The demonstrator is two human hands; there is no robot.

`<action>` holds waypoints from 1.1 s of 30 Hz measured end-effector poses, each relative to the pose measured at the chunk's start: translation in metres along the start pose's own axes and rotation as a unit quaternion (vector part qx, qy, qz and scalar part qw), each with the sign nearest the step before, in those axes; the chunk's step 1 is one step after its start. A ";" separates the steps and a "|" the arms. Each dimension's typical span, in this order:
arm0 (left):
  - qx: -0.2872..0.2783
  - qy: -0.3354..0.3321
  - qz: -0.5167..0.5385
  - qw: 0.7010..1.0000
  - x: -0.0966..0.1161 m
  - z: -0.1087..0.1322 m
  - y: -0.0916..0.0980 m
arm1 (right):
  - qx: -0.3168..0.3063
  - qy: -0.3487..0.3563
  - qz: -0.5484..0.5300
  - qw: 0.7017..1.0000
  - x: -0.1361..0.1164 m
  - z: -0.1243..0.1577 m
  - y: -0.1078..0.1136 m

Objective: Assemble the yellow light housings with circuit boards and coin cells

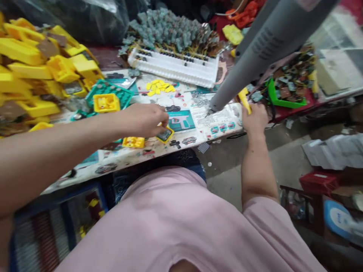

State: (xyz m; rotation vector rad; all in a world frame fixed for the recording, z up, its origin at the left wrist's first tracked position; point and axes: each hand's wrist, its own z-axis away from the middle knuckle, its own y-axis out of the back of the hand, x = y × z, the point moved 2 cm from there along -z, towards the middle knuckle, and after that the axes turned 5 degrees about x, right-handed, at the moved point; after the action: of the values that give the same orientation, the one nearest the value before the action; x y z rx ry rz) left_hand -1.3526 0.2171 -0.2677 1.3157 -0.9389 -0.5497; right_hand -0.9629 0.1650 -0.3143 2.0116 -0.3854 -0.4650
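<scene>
My left hand (149, 120) is closed at the table's front edge, its fingertips pinching a small yellow plastic housing (165, 135) with a dark grey panel. Beside it lies another yellow housing (134, 142), its inside facing up. Off to the right, my right hand (256, 117) is curled around a slim yellow plastic piece (244, 99); the lower part of that piece is hidden by the fingers. A white roll-like object (237, 114) sits just left of the right hand. Between the hands hangs a grey power screwdriver (249, 60), tip down, with neither hand on it.
Yellow housings (25, 71) are heaped at left, near a teal tray (110, 90). Small yellow pieces (160, 87) lie mid-table. Behind stand a white rack (174, 68) and a pile of grey wired parts (172, 30). A green bin (286, 99) holds wired boards at right.
</scene>
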 end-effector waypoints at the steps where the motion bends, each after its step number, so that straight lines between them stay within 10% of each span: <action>1: -0.014 0.014 -0.009 1.000 0.002 -0.001 0.004 | 0.022 -0.010 -0.028 0.999 0.003 -0.002 0.000; 6: 0.025 0.103 0.002 0.994 0.016 0.005 0.034 | 0.077 -0.067 -0.102 0.990 0.012 0.030 0.029; 10: 0.023 0.085 0.048 0.995 0.039 0.025 0.029 | 0.131 -0.125 -0.390 0.903 -0.007 0.095 0.081; 16: 0.027 -0.006 0.255 0.967 0.086 0.055 -0.012 | 0.270 0.045 -0.395 0.877 -0.038 0.159 0.132; 19: 0.043 0.013 0.357 0.933 0.104 0.063 -0.020 | 0.228 0.136 -0.324 0.908 -0.050 0.175 0.143; 22: 0.093 0.063 0.539 0.835 0.116 0.066 -0.021 | 0.152 0.238 -0.232 0.931 -0.079 0.184 0.143; 27: 0.262 0.145 0.763 0.573 0.119 0.055 -0.004 | 0.136 0.353 -0.299 0.876 -0.139 0.174 0.131; 33: 0.333 0.227 0.745 0.531 0.094 0.029 0.038 | 0.243 0.380 -0.365 0.815 -0.157 0.168 0.150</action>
State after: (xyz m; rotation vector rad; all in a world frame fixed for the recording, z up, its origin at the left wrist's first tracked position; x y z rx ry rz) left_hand -1.3324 0.1334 -0.2068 0.6834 -1.4593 1.5733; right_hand -1.1918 0.0396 -0.2286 2.6053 0.8857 0.0460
